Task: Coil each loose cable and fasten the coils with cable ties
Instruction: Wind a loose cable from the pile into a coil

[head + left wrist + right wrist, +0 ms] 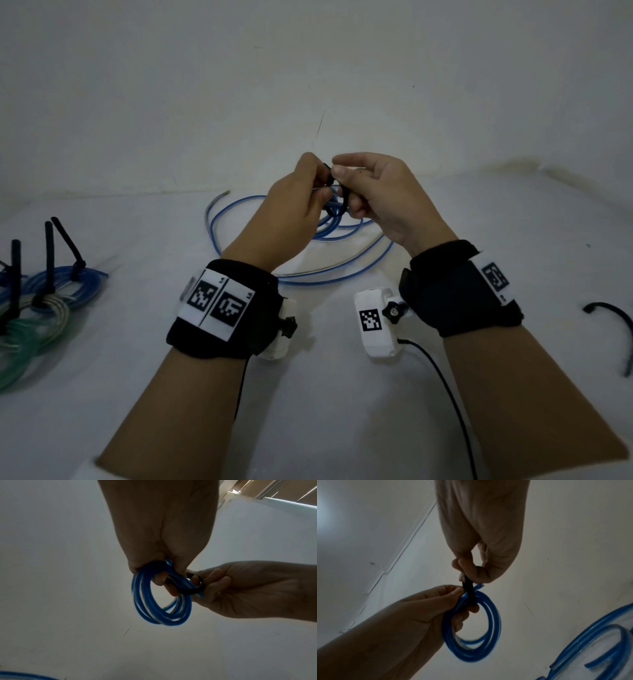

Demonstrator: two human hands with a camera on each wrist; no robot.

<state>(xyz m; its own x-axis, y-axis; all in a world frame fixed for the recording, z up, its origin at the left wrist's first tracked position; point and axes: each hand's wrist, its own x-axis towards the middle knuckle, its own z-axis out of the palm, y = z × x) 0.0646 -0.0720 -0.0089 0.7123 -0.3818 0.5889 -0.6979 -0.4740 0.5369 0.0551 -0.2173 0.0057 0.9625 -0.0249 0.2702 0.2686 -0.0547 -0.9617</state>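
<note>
- Left hand (159, 534) grips a small blue cable coil (161, 599), held up above the white table (342, 394).
- Right hand (248, 588) pinches a black cable tie (192, 588) looped around the coil.
- Loose blue cable (308, 274) lies on the table under both hands.
- 3 tied coils (44, 308) lie at the left; 1 spare tie (623, 329) at the right.

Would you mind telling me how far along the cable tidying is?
Done: tied coils lie at the table's left. In hand: the left hand holds a blue coil while the right hand pulls a black tie around it. Left: a loose blue cable and a spare tie.
</note>
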